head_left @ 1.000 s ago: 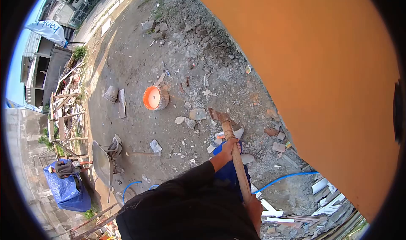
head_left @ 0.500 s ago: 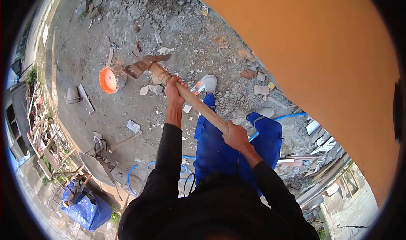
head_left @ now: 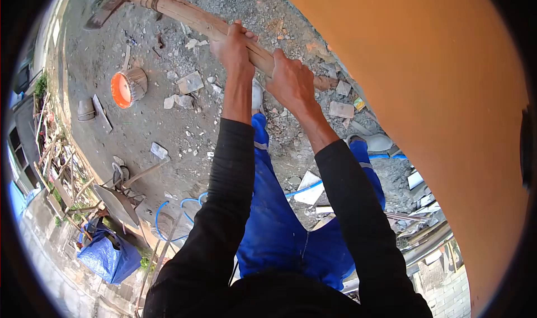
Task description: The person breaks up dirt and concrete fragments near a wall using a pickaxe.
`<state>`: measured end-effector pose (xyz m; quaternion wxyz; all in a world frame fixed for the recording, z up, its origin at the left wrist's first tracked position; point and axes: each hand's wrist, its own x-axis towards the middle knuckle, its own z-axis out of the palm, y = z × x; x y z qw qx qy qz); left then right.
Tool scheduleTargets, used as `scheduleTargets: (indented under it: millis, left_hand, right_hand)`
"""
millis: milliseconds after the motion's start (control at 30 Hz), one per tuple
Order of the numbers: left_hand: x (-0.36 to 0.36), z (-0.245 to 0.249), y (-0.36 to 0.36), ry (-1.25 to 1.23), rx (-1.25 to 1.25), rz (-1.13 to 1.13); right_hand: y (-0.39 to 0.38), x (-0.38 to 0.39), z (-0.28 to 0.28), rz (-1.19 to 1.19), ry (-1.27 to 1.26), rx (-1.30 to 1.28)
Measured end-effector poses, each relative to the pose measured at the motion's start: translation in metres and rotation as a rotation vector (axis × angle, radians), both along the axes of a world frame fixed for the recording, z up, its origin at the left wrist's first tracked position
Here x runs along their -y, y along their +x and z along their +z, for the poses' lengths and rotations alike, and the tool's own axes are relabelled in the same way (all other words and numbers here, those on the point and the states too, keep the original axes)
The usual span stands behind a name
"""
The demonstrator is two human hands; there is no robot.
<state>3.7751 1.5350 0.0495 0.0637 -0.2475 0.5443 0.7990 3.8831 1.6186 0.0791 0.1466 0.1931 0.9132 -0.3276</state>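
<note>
Since the last frame, the mattock (head_left: pixel 190 17) has swung out to the far left, its metal head (head_left: pixel 112 6) now farther off than the orange-lined bucket (head_left: pixel 137 83). Your left hand (head_left: pixel 232 48) is wrapped around the wooden handle; your right hand (head_left: pixel 292 82) is clamped just behind it, closer to the left than before. Your legs in blue trousers (head_left: pixel 274 228) stand apart on rubble-strewn ground (head_left: pixel 184 129), beside an orange wall (head_left: pixel 414 66) on the right.
</note>
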Motion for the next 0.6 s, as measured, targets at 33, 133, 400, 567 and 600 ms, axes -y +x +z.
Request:
scheduleTargets:
  millis: [33, 133, 400, 567, 600]
  left_hand:
    - [-0.032, -0.044, 0.037, 0.041, 0.105, -0.022]
    - [-0.113, -0.165, 0.198, 0.022, 0.48, -0.296]
    - [-0.071, -0.201, 0.249, 0.434, 0.778, -0.257]
    - [-0.005, -0.179, 0.265, 0.351, 0.933, -0.373]
    - [0.002, -0.166, 0.265, 0.352, 0.895, -0.35]
  right_hand:
    - [0.037, -0.025, -0.03, -0.045, 0.031, 0.082]
    - [0.185, -0.072, -0.103, -0.235, 0.148, 0.527]
    - [0.241, -0.045, -0.072, -0.249, 0.121, 0.645]
    - [0.298, 0.024, -0.031, -0.376, -0.011, 0.652]
    - [0.297, 0.031, -0.024, -0.395, -0.033, 0.655]
